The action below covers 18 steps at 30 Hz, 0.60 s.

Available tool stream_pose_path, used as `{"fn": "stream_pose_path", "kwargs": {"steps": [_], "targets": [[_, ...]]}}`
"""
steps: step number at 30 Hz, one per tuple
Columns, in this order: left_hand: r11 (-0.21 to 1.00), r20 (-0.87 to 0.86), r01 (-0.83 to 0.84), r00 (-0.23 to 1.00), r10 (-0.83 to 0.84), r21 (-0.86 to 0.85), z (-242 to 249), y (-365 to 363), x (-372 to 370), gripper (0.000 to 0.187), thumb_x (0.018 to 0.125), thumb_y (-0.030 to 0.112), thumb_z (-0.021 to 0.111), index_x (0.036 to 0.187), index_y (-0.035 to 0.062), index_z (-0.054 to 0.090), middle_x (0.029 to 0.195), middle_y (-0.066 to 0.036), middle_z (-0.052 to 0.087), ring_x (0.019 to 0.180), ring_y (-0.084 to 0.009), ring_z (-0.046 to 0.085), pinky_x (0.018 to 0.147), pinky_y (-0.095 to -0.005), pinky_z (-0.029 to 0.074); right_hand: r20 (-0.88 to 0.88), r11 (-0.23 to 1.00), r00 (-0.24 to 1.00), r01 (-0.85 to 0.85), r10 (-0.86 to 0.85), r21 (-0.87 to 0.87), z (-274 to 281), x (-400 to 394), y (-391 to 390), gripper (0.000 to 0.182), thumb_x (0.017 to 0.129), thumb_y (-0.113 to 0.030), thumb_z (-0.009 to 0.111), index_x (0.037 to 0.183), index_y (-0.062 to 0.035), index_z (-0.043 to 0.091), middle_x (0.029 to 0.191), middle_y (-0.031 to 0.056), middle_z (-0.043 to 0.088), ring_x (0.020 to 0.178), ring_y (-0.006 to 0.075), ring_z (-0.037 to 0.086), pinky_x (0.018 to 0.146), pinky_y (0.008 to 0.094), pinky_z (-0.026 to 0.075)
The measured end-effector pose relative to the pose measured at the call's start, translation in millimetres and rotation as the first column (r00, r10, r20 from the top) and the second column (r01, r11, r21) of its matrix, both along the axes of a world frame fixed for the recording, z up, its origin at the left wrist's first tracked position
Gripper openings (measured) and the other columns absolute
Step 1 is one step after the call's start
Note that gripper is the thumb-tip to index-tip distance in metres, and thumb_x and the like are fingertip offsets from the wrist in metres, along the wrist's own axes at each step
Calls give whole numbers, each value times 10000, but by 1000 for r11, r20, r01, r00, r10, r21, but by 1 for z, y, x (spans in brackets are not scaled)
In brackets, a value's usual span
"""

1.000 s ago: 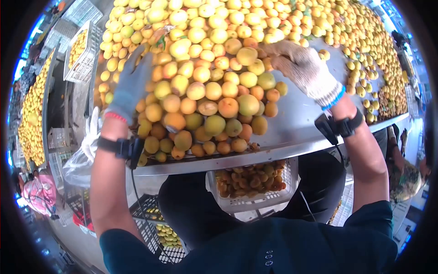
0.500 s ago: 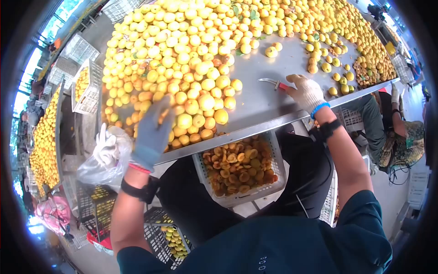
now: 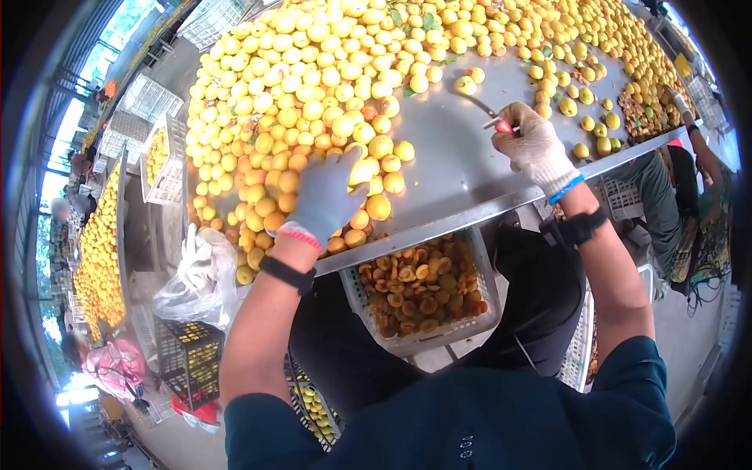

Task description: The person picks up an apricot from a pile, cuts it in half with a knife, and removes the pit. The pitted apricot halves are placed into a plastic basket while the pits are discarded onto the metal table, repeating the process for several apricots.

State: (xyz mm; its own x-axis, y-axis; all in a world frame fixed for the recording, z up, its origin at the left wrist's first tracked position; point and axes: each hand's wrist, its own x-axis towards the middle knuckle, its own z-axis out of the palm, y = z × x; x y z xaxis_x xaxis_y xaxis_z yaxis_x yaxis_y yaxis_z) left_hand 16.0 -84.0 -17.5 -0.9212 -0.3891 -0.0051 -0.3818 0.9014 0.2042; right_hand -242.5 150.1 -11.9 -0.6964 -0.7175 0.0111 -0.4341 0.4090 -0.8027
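My left hand (image 3: pixel 325 192), in a grey glove, reaches into the heap of yellow apricots (image 3: pixel 290 102) on the metal table. Its fingers and thumb close around one apricot (image 3: pixel 362 170) at the heap's right side. My right hand (image 3: pixel 536 145), in a cream knitted glove, grips a small knife (image 3: pixel 479 106) with a red handle and a curved blade. The blade points up and left over bare metal, near a loose pair of apricots (image 3: pixel 468 81). Between my knees, below the table edge, a white plastic crate (image 3: pixel 492 301) holds cut apricot halves (image 3: pixel 423 286).
The raised metal table edge (image 3: pixel 439 225) runs in front of me. A plastic bag with white gloves (image 3: pixel 196 270) hangs at its left corner. Crates (image 3: pixel 188 360) stand at left. At right, another person's hand (image 3: pixel 680 102) is by the fruit pile.
My left hand has moved right across the heap and closed around an apricot. My right hand has lifted slightly, turning the knife blade upward. The other person's hand has moved onto the pile.
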Motion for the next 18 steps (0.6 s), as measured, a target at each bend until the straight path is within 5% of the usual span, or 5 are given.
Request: {"fn": "stream_pose_path", "kwargs": {"steps": [2, 4, 8, 10, 18], "targets": [[827, -286, 62, 950, 122, 558, 23, 22, 8, 623, 897, 155, 637, 1477, 61, 432, 1368, -163, 562, 1196, -330, 596, 1032, -407, 481, 408, 1000, 913, -9, 18, -25, 36, 19, 18, 201, 861, -178, 674, 1011, -50, 632, 695, 44, 618, 548, 139, 588, 502, 266, 472], [404, -331, 186, 886, 325, 896, 56, 58, 12, 618, 927, 125, 578, 1507, 41, 383, 1426, -168, 516, 1254, -302, 569, 1040, -390, 480, 541, 986, 829, -68, 143, -155, 44, 42, 33, 191, 916, -196, 658, 1018, -43, 606, 738, -4, 587, 511, 52, 513, 457, 198, 412], [241, -530, 473, 734, 425, 848, 73, 110, 26, 610, 938, 52, 496, 1523, 7, 327, 1477, -172, 452, 1280, -248, 532, 1041, -377, 482, 600, 863, 669, -128, 439, -489, 27, 97, 59, 255, 974, -286, 645, 1008, -37, 597, 818, 20, 627, 530, 79, 547, 504, 204, 466], [155, -538, 543, 675, 505, 826, 80, 133, 33, 586, 941, -9, 488, 1509, 11, 351, 1470, -152, 457, 1289, -215, 505, 1048, -359, 471, 727, 918, 569, -154, 384, -364, 55, 126, 76, 246, 981, -270, 633, 1008, -29, 592, 804, 25, 629, 557, 89, 578, 528, 220, 495], [532, -648, 413, 650, 397, 739, 79, 174, 63, 681, 836, -75, 532, 1493, -17, 360, 1437, -143, 488, 1278, -223, 517, 1066, -344, 433, 503, 965, 823, -223, 263, -139, 94, 201, 109, 228, 913, -215, 685, 1035, -31, 627, 757, 104, 625, 694, 155, 588, 654, 348, 488]]}}
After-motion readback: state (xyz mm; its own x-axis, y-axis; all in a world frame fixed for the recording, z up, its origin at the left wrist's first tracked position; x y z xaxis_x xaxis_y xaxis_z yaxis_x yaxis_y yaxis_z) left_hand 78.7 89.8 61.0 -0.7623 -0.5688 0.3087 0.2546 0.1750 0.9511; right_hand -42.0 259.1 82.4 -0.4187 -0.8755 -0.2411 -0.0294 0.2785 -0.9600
